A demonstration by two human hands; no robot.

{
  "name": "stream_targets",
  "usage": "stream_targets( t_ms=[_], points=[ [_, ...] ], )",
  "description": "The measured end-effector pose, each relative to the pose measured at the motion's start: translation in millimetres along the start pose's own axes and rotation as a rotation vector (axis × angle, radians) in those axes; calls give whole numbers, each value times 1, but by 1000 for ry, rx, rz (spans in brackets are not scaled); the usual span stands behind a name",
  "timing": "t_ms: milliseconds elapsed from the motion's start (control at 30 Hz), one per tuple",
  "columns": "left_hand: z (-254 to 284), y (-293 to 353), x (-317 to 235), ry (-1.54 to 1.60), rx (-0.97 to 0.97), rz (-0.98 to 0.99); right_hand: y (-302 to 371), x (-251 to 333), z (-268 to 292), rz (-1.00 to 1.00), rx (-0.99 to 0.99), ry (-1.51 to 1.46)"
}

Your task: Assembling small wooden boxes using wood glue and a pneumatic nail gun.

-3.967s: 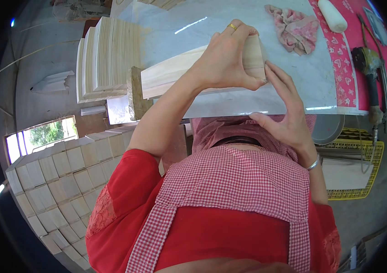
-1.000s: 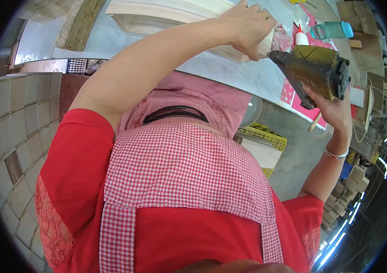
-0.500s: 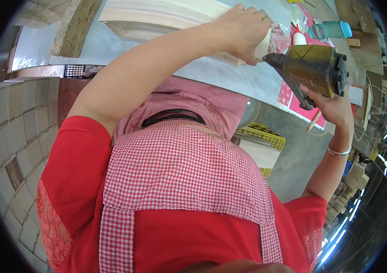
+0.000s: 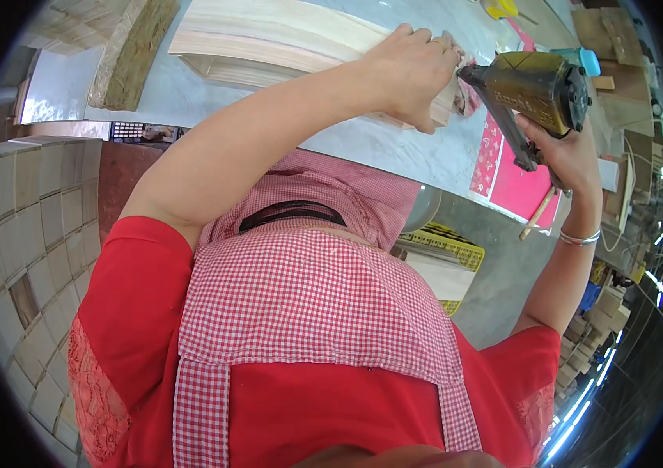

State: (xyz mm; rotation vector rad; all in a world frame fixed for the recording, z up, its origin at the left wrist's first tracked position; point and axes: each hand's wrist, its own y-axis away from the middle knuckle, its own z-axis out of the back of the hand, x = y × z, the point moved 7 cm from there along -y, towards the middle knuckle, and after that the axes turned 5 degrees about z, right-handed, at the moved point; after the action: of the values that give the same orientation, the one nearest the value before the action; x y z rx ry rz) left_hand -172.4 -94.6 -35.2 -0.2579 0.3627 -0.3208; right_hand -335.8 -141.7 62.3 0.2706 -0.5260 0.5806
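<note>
The wooden box (image 4: 269, 33) lies lengthwise on the table (image 4: 339, 150), its right end under the left hand (image 4: 411, 76). Its thin, pale boards look light and stiff, probably dry rather than slippery, with edges that could dent or split; the end, squeezed across both sides, seems the firmest hold. The left hand clamps there, knuckles up, fingers over the far side and thumb on the near side, its forearm slanting in from the near left. The nail gun (image 4: 530, 90) looks heavy and hard, best carried by its handle. The right hand (image 4: 571, 156) wraps that handle, thumb showing, other fingers mostly hidden, forearm rising steeply at right. The nose points left, close to the left fingers; whether it touches wood, I cannot tell.
</note>
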Motion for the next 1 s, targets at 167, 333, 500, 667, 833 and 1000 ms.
stream_targets(
  t_ms=[167,333,500,667,833,1000],
  points=[
    [-2,-1,2,17,12,-9,-6,-4,0,63,-6,19],
    [-2,0,3,31,30,5,-13,-2,0,74,43,-6],
    [0,-4,-4,22,30,-14,-13,-1,10,-12,36,14],
    [7,11,-5,-62,-178,-43,-12,0,6,-79,14,38],
    [21,85,-31,113,-247,-324,17,-26,11,-4,-96,-13],
    [-18,125,64,38,49,155,56,-42,15,-128,-182,-49]
  ],
)
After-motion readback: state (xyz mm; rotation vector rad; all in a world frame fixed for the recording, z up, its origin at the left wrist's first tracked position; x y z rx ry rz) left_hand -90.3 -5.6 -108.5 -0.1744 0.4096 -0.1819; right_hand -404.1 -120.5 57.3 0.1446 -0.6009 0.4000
